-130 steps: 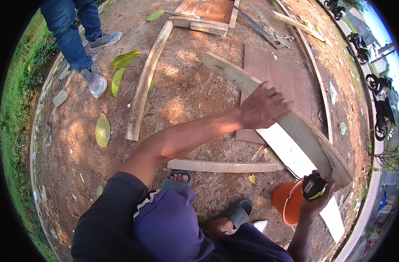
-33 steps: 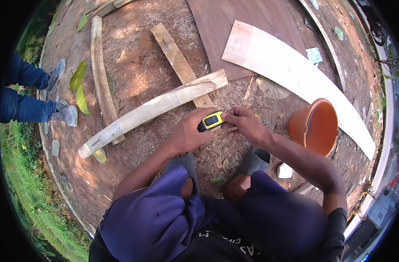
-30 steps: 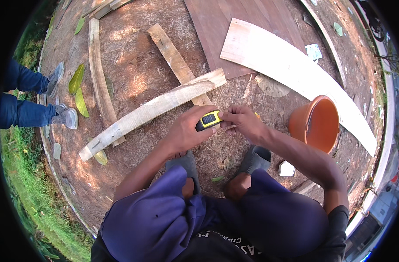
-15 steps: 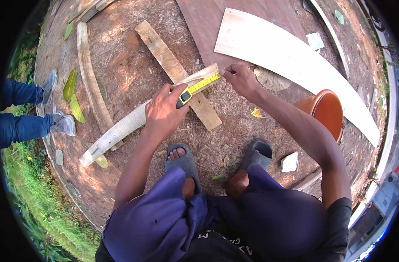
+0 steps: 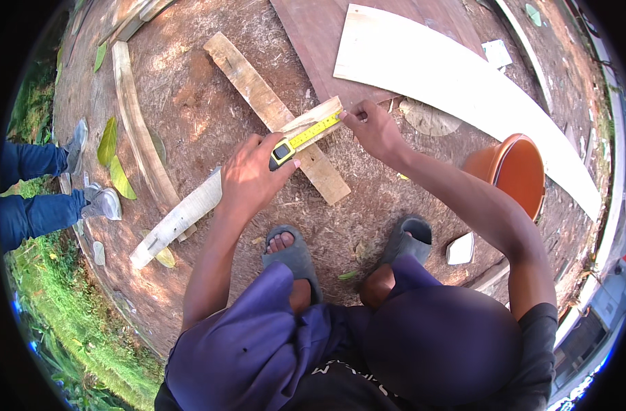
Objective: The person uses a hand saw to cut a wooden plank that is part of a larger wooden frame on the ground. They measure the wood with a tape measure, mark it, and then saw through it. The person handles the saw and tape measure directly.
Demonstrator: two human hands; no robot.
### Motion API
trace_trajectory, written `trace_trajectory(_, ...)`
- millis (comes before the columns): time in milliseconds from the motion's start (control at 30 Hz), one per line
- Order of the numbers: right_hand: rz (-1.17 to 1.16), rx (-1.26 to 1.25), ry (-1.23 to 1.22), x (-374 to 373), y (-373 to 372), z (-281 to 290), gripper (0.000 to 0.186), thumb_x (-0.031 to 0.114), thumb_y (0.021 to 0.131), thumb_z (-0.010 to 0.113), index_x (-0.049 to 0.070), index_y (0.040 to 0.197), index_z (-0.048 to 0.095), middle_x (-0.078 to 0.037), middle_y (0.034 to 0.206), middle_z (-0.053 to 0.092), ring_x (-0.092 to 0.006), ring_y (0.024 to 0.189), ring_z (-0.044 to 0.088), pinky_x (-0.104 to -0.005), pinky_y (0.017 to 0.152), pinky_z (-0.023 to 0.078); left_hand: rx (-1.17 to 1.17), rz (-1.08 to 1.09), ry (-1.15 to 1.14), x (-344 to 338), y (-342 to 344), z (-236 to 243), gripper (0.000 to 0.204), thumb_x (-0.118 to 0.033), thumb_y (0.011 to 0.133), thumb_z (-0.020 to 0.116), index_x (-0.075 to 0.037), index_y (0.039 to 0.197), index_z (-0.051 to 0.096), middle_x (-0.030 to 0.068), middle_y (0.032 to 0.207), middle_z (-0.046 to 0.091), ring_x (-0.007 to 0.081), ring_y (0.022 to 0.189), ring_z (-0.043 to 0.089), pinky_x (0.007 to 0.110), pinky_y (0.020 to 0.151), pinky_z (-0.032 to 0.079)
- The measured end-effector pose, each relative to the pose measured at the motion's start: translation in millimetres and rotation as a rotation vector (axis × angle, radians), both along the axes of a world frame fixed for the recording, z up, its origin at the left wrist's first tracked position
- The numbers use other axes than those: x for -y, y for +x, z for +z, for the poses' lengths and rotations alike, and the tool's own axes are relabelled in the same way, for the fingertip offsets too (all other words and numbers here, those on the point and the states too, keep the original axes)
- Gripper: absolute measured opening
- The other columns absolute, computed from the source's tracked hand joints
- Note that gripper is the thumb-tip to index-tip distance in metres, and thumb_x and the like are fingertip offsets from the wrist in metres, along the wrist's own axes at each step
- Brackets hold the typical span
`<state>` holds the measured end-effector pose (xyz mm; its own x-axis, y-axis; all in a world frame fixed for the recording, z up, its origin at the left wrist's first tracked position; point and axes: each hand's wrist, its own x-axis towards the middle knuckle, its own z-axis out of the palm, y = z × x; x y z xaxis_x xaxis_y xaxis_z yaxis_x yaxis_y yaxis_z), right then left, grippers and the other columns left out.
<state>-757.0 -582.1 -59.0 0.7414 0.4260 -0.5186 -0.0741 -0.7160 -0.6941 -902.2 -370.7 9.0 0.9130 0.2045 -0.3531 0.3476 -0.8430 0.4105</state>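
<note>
My left hand (image 5: 248, 177) is closed on a yellow-and-black tape measure (image 5: 280, 153) lying over a pale wooden plank (image 5: 183, 219). The yellow blade (image 5: 315, 130) is drawn out along the plank toward its upper right end, where my right hand (image 5: 374, 131) pinches the blade's tip. Beneath, a second plank (image 5: 330, 181) lies crosswise, slanting from upper left to lower right on the dirt.
A white curved board (image 5: 422, 75) overlaps a brown panel (image 5: 296, 27). An orange bucket (image 5: 515, 178) stands at right. Another plank (image 5: 142, 130) and a person's legs (image 5: 46, 209) in jeans are at left. My sandalled feet (image 5: 285, 253) are below my hands.
Both hands have moved up from near my feet onto the plank. The tape's blade, retracted a second ago, is now pulled out between them. Earlier, my left hand held a board.
</note>
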Motion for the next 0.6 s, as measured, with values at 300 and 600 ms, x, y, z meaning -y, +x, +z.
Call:
trace_trajectory(300,0.001,0.256,0.077,-2.4,-51.4,3.2,0.049,0.037,0.098,0.067,-0.007,0.116,0.055,-0.021,0.102,0.066,-0.0321,0.087,0.067,-0.0436,0.077,0.055,-0.047,0.035,-0.06,-4.9,12.0,1.4,0.05,-0.042,0.09,0.068,-0.008,0.127,0.071,0.0189,0.103,0.065,0.0383,0.105,0.064,0.051,0.094,0.049)
trace_trajectory(600,-0.025,0.062,0.33,-11.9,-75.4,-5.0,0.035,0.025,0.1,0.063,-0.002,0.122,0.066,-0.023,0.108,0.072,-0.0358,0.096,0.072,-0.0446,0.087,0.055,-0.088,-0.064,-0.001,0.9,14.6,2.1,0.051,-0.027,0.085,0.072,-0.008,0.132,0.066,0.0204,0.112,0.066,0.0399,0.114,0.061,0.05,0.102,0.046)
